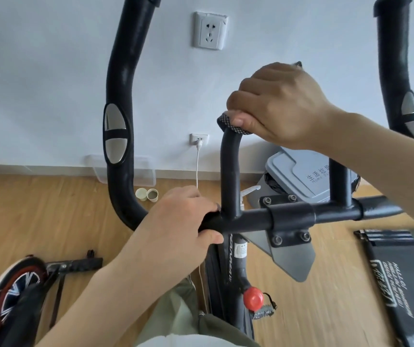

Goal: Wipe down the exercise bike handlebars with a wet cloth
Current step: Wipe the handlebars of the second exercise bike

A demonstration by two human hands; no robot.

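Note:
The black exercise bike handlebars (248,220) fill the middle of the view, with a small inner loop (229,171) rising from the crossbar and long outer grips (118,96) curving up on both sides. My right hand (278,106) presses a dark patterned cloth (228,122) onto the top of the inner loop; only the cloth's edge shows under my fingers. Left of the loop's base, my left hand (181,221) is wrapped around the crossbar.
A grey lidded bin (303,171) stands behind the bars. On the wooden floor are two small cups (147,194), a clear plastic box (146,171), a white cable (197,166) plugged into the wall, a black mat (401,276) and a red knob (253,297).

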